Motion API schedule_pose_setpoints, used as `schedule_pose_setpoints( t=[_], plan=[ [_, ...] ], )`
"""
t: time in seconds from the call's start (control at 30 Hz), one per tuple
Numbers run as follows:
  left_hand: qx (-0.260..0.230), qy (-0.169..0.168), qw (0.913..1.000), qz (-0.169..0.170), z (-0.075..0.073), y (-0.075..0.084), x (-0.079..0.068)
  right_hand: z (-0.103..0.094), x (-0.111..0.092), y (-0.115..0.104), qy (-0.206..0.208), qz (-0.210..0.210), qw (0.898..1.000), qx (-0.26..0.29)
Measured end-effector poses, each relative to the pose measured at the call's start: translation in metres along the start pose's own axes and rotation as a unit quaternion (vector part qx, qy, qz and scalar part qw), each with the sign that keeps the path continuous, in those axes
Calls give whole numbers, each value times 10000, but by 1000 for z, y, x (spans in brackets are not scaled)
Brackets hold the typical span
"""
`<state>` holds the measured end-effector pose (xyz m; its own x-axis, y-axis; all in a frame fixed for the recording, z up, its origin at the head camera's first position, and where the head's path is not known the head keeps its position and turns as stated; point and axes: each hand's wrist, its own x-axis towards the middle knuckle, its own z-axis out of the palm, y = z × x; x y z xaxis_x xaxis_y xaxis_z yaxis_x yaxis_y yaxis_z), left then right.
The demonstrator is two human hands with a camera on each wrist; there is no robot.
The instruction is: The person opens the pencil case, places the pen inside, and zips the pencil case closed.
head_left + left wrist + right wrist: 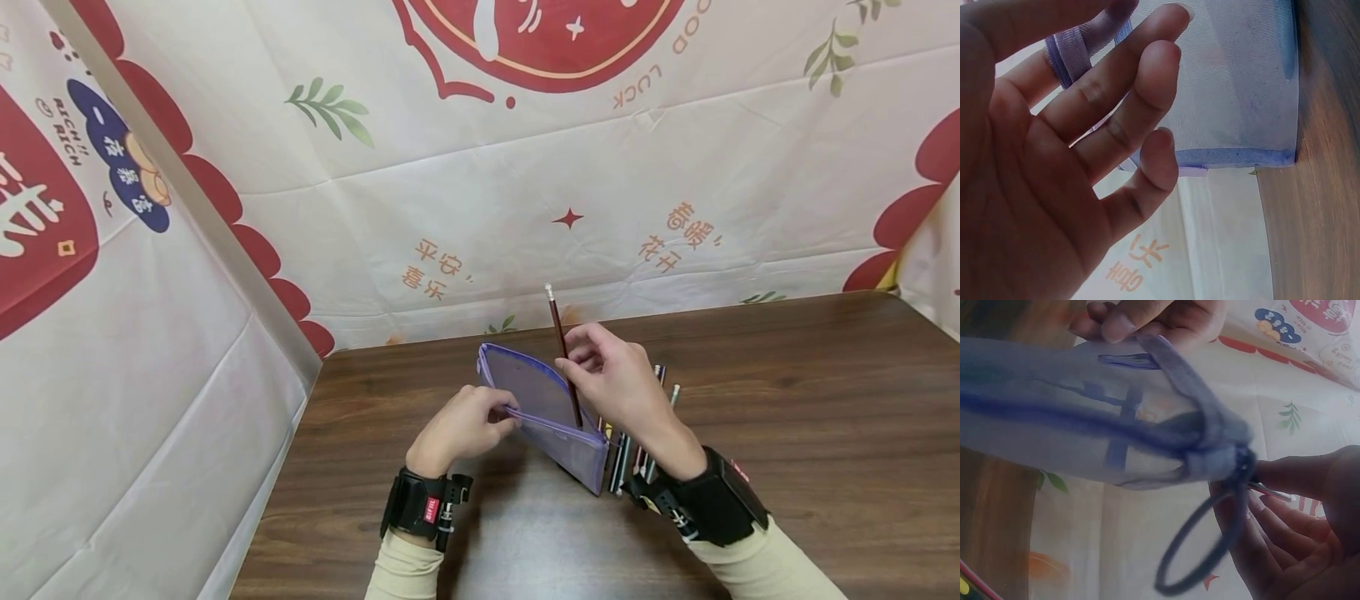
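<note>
The brown table (825,433) spreads under my work. On it, directly before me, stands the purple mesh pouch (576,450), its mouth gaping upward and its long axis running from far left to near right.

My right hand (618,379) is above the pouch's right part, thumb and fingertips pinching a pencil. My left hand (468,425) pinches the pouch's near rim between thumb and forefinger, the other fingers fanned loosely, and so holds the opening wide.

The loose pens and pencils (621,462) lie on the table just beside the pouch's right end, partly hidden by my right wrist and roughly in line away from me.

The dark red pencil (558,327) is at the pouch's mouth, most of its length above the rim. Its long axis is steep, close to upright; the top leans to my left, and the lower end slants down and right, dipping behind the near rim. The pale end (549,292) points up; I cannot tell whether the lower one is sharpened.

I take this to be the step of feeding the pencil in. The next move, I judge, calls for lowering it, laying its length along the pouch, then loosening my right fingers while my left keeps the rim apart.
</note>
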<state>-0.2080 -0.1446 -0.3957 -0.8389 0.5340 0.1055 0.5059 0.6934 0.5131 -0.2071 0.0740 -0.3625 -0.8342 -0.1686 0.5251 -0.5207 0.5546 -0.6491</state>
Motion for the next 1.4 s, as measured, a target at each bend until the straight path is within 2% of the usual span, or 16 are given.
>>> schedule_pose_setpoints(
  t=[0.43, 1.4],
  plan=[
    [-4, -6, 10000, 21, 0, -1, 0, 4, 1, 5, -360, 43, 9992, -142],
    [65, -38, 9999, 80, 0, -2, 1, 15, 1, 12, -677, -8, 9974, -226]
  ],
)
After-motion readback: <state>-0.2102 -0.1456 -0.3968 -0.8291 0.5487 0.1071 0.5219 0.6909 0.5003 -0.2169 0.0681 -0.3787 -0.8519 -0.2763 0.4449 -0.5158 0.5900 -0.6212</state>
